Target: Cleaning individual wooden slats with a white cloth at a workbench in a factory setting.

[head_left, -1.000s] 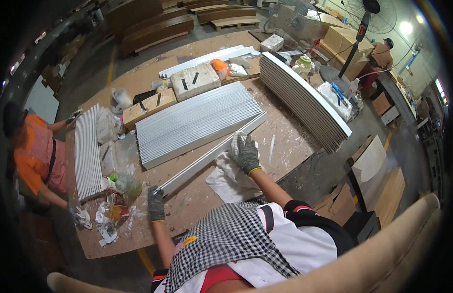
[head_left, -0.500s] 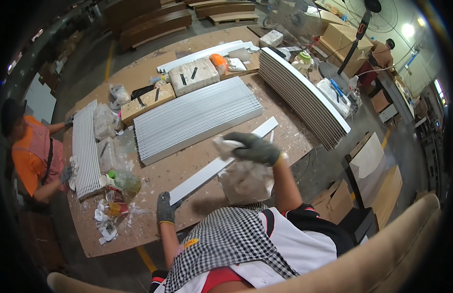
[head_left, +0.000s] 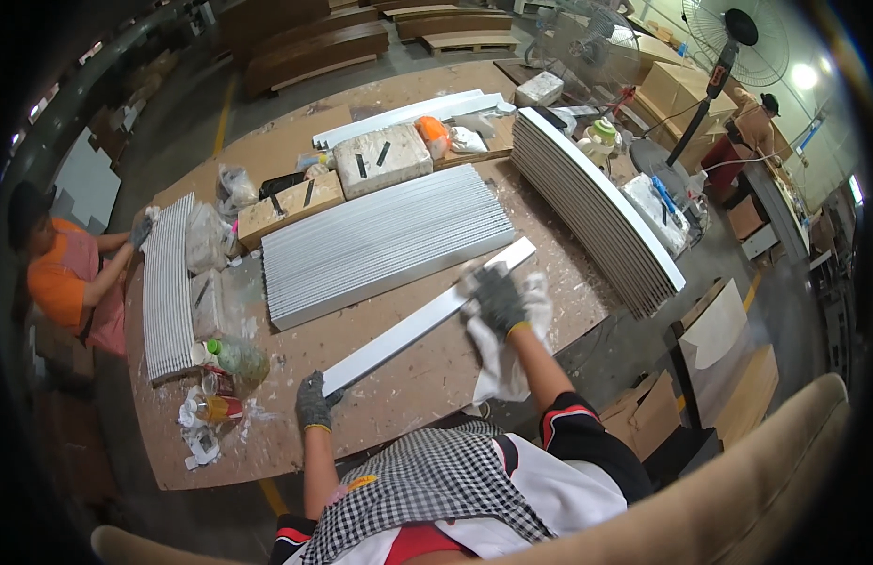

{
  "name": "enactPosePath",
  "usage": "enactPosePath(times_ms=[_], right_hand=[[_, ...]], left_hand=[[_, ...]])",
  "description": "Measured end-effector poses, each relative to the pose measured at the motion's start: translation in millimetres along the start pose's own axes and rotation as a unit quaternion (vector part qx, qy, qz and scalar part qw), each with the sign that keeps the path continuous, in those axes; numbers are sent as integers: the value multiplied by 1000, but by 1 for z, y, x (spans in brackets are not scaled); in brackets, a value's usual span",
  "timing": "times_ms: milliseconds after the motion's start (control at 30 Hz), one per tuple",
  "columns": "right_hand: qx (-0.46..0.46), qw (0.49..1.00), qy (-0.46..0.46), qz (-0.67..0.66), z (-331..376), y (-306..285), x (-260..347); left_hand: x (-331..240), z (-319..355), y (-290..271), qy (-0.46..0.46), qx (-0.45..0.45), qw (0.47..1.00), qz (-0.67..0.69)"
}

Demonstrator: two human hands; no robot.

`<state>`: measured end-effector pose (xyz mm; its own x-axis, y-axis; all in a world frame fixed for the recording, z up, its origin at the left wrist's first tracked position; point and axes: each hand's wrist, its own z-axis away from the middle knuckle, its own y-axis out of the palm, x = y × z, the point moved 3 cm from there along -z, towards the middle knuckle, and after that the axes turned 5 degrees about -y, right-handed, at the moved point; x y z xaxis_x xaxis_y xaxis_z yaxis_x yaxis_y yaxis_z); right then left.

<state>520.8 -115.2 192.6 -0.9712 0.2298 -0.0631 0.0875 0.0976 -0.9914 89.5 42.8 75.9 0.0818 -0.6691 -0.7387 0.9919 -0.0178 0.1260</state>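
A long white strip (head_left: 413, 328) lies slantwise on the brown work table (head_left: 380, 400) in front of me. At its near left end my left hand (head_left: 314, 403), in a dark grey glove, is closed around the tip. My right hand (head_left: 498, 299), gloved too, presses on the strip close to its far right end. A crumpled white cloth (head_left: 498, 363) is bunched under that hand and hangs toward the table's near edge. Beyond the strip sits a wide stack of white ridged strips (head_left: 385, 245), lying side by side.
Another tall stack of strips (head_left: 597, 212) stands at the right. A co-worker (head_left: 64, 273) handles a third stack (head_left: 168, 282) at the left. Bottles (head_left: 239, 358) and scraps lie near the left corner. Wrapped blocks (head_left: 380, 162) and a wooden block (head_left: 291, 205) line the back.
My right hand has come down onto the strip with the cloth, which now spreads beside it. My left hand stays on the near end. The co-worker's hands have moved to the far end of their stack.
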Motion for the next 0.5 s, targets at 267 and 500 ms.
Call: enactPosePath(times_ms=[267,500], right_hand=[[150,927,326,-112,-20,27,-173],[90,964,245,-40,-5,29,-96]], left_hand=[[-6,5,5,-15,12,998,55],[-13,12,9,-28,-5,994,104]])
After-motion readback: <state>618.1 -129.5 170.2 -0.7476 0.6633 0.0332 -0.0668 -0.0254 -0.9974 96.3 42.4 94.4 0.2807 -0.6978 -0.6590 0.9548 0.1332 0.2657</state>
